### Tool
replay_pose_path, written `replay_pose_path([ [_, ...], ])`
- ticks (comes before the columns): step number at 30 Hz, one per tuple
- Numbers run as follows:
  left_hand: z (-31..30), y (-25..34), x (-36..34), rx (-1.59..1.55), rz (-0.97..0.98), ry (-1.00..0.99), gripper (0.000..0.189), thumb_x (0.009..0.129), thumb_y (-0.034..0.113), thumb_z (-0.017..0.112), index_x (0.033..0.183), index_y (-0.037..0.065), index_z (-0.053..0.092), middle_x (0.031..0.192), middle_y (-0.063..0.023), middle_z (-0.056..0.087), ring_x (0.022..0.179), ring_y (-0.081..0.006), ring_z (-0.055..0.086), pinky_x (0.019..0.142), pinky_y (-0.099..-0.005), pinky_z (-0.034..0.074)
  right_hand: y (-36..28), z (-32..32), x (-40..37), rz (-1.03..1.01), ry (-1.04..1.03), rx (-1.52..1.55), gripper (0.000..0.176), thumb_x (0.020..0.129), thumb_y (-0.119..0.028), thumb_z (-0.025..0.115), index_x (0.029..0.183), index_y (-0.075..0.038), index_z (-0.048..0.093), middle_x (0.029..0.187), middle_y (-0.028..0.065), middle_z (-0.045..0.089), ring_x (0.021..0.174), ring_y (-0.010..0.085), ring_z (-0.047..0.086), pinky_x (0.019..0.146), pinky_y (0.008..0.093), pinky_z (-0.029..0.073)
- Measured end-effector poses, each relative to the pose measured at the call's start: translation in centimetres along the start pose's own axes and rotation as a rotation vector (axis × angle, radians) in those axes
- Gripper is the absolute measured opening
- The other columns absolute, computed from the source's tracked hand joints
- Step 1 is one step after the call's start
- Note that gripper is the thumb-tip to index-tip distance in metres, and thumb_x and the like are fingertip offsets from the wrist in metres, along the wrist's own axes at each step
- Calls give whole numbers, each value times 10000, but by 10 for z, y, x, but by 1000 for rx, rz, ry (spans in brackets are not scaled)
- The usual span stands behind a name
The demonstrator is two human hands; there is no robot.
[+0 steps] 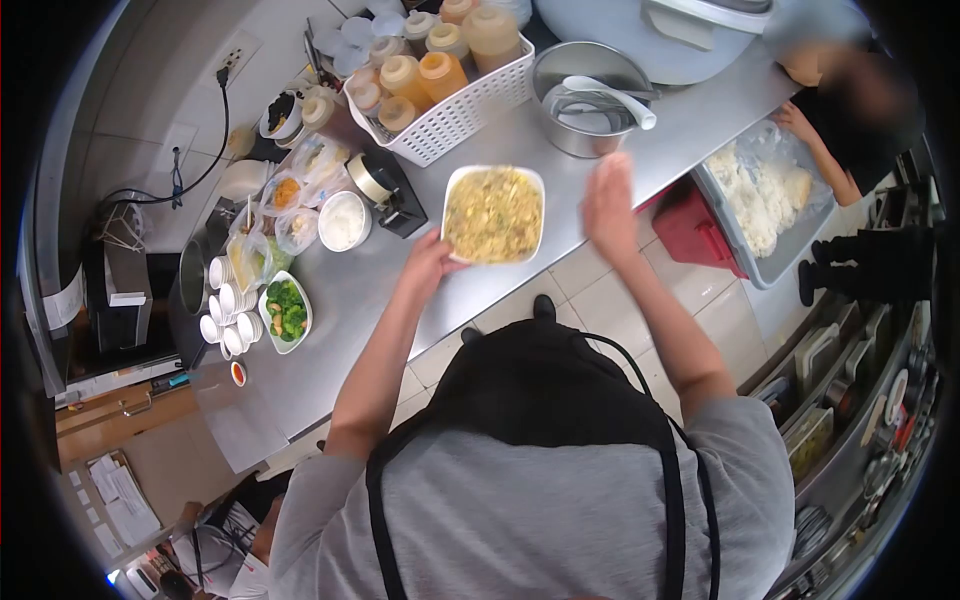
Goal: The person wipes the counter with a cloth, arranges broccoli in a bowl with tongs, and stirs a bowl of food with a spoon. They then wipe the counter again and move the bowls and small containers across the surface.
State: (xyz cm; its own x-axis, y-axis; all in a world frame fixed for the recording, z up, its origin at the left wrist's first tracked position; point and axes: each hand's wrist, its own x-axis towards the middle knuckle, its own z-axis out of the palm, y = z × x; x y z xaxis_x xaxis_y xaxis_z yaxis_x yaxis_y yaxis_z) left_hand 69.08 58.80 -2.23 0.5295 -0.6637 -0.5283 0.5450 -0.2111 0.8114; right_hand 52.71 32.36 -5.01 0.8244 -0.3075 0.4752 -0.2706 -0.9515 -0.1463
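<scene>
A squarish white bowl point(493, 215) filled with yellow fried rice is at the counter's front edge. My left hand point(431, 263) grips its lower left corner, fingers against the rim. Raised to the right of the bowl is my right hand point(609, 205), blurred, with the fingers stretched out and nothing visible in it. Beyond that hand stands a round metal pot point(575, 135) with a white spoon point(610, 100) lying across its top. A white basket point(455, 110) of sauce bottles sits behind the bowl.
Broccoli fills a white dish point(287, 312) at the left, near stacked cups point(232, 300), ingredient bags and a tape dispenser point(395, 200). A grey tub point(775, 262) of white rice is at the right, beside a co-worker's arm point(825, 155). Another person is at the lower left.
</scene>
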Motion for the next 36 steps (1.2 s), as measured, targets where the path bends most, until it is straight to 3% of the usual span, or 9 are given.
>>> replay_pose_path([
  [8, -55, -28, -147, -170, 3, 283, 374, 787, 58, 428, 1143, -56, 439, 1036, -159, 566, 895, -246, 601, 723, -334, 532, -76, 66, 36, -360, -36, 137, 516, 797, -194, 466, 1239, 38, 339, 1335, 245, 264, 1250, 376, 249, 1035, 438, 198],
  [13, -74, -45, -203, -233, 83, 546, 333, 774, 55, 433, 1089, -50, 469, 1012, -164, 576, 848, -257, 617, 725, -351, 539, -91, 88, 98, -97, -74, 103, 494, 828, -197, 432, 1266, 6, 331, 1320, 241, 291, 1249, 364, 252, 1034, 433, 199],
  [16, -82, -54, -212, -260, 103, 611, 336, 771, 68, 433, 1084, -47, 469, 1017, -163, 574, 859, -264, 613, 742, -362, 534, -164, 36, 56, -136, -501, -127, 501, 826, -167, 424, 1283, 1, 305, 1316, 222, 304, 1243, 334, 275, 1036, 424, 207],
  [19, -87, -63, -207, -311, 142, 634, 355, 770, 78, 430, 1102, -46, 455, 1033, -162, 567, 883, -271, 606, 767, -366, 524, -215, 35, -4, -487, -408, 647, 474, 796, -183, 447, 1210, 39, 391, 1257, 193, 404, 1225, 292, 336, 1041, 396, 226],
  [23, -98, -65, -193, -333, 179, 682, 385, 772, 84, 421, 1134, -49, 427, 1071, -165, 549, 916, -285, 593, 794, -374, 513, -202, 38, -10, -992, -417, 651, 485, 807, -202, 444, 1259, -44, 367, 1364, 149, 287, 1289, 287, 224, 1065, 387, 176],
  [27, -115, -70, -187, -299, 172, 649, 394, 775, 72, 411, 1151, -47, 415, 1098, -174, 535, 949, -291, 578, 803, -374, 509, -105, 52, 42, -622, -247, 897, 316, 843, -196, 433, 1150, -136, 476, 1249, 73, 425, 1196, 250, 370, 938, 340, 362],
  [32, -125, -73, -185, -360, 168, 574, 381, 797, 98, 418, 1150, -45, 412, 1084, -175, 541, 952, -304, 575, 808, -372, 507, -39, 11, 67, -419, -70, 192, 358, 778, -185, 546, 1122, -108, 482, 1192, 86, 462, 1093, 271, 452, 830, 378, 432],
  [34, -138, -70, -186, -391, 156, 556, 384, 810, 121, 419, 1156, -44, 406, 1076, -174, 545, 946, -311, 576, 809, -370, 506, -42, -26, 89, -133, -480, 515, 353, 750, -183, 583, 1084, -88, 519, 1076, 108, 538, 995, 276, 517, 797, 371, 446],
  [36, -147, -68, -193, -525, 111, 486, 416, 837, 189, 418, 1183, -39, 379, 1094, -183, 530, 953, -315, 570, 821, -375, 495, 3, 7, 112, -209, -50, 239, 249, 742, -192, 601, 957, -67, 597, 922, 113, 599, 892, 281, 564, 750, 365, 462],
])
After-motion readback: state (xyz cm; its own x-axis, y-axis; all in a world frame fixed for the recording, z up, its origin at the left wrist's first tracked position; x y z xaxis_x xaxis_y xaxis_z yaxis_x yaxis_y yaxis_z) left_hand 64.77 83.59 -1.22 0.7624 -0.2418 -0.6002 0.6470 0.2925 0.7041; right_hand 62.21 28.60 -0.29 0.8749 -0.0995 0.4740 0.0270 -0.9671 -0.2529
